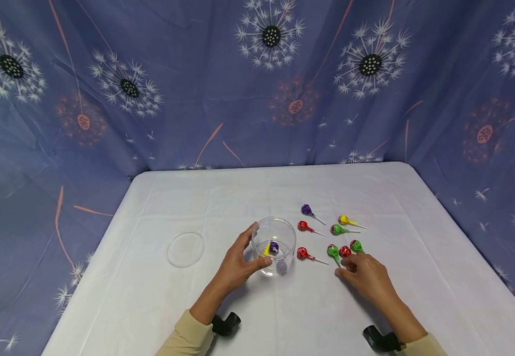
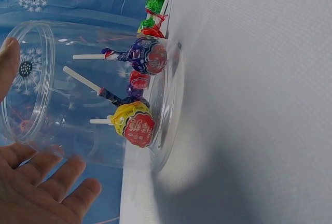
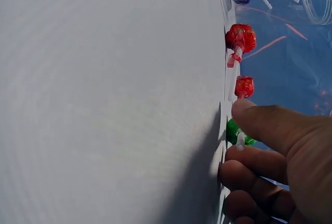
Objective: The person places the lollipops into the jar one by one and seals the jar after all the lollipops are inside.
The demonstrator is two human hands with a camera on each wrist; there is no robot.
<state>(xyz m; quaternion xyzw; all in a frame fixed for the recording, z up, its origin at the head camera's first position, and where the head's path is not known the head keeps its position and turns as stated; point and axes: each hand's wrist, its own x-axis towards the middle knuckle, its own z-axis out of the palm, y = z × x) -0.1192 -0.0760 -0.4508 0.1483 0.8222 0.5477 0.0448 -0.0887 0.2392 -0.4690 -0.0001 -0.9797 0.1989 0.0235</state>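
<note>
Lollipop sticks [image 1: 338, 262] under right hand [image 1: 366, 277]

We see a white-covered table [image 1: 186, 198]. On it stand a clear jar [image 1: 274, 245] near centre, its flat lid [image 1: 185, 249] to the left, and eight loose lollipops [image 1: 334, 230] to the right.

Wide bare stretch across the far half of the white cloth-covered counter [image 1: 239, 193], open for passage up to the blue dandelion-print curtain [image 1: 195, 99]. Free lane at the near edge between the two hands. Blocked at the centre by the clear round plastic jar [image 1: 274, 245], at the left by the flat clear round lid [image 1: 185, 249], at the right by scattered foil-wrapped lollipops [image 1: 324, 232], narrow gaps only.
</note>
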